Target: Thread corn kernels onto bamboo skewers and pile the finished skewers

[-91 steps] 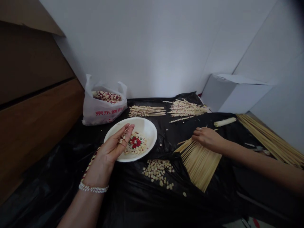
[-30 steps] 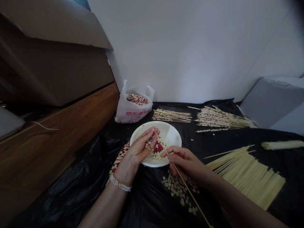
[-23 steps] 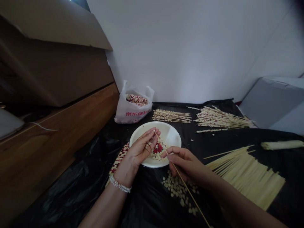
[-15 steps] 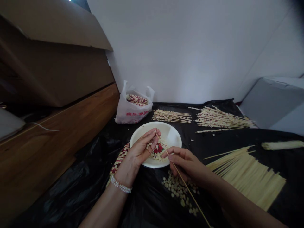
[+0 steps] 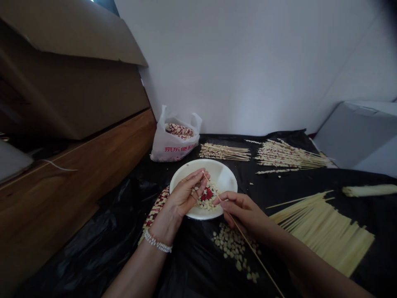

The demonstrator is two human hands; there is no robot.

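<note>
Over the white bowl (image 5: 228,178), my left hand (image 5: 187,190) pinches a small pale kernel (image 5: 203,171) at the tip of a thin wooden stick (image 5: 252,252). My right hand (image 5: 238,209) is closed on that stick at the bowl's right rim, and the stick's lower end slants down to the right. Pale kernels and a red flower pattern show inside the bowl. More loose kernels (image 5: 231,246) lie on the black sheet in front of it. A red-and-cream corn cob (image 5: 156,207) sits left of the bowl, partly behind my left wrist.
A white plastic bag (image 5: 173,145) of cobs stands behind the bowl. Threaded skewers (image 5: 225,152) and a second pile (image 5: 282,154) lie at the back. Bare sticks (image 5: 325,231) are spread at right, near a pale cob (image 5: 370,190). A cardboard box (image 5: 74,87) is at left.
The stick's lower end has swung slightly to the right, and my right hand has shifted a little right with it. My left hand has hardly moved.
</note>
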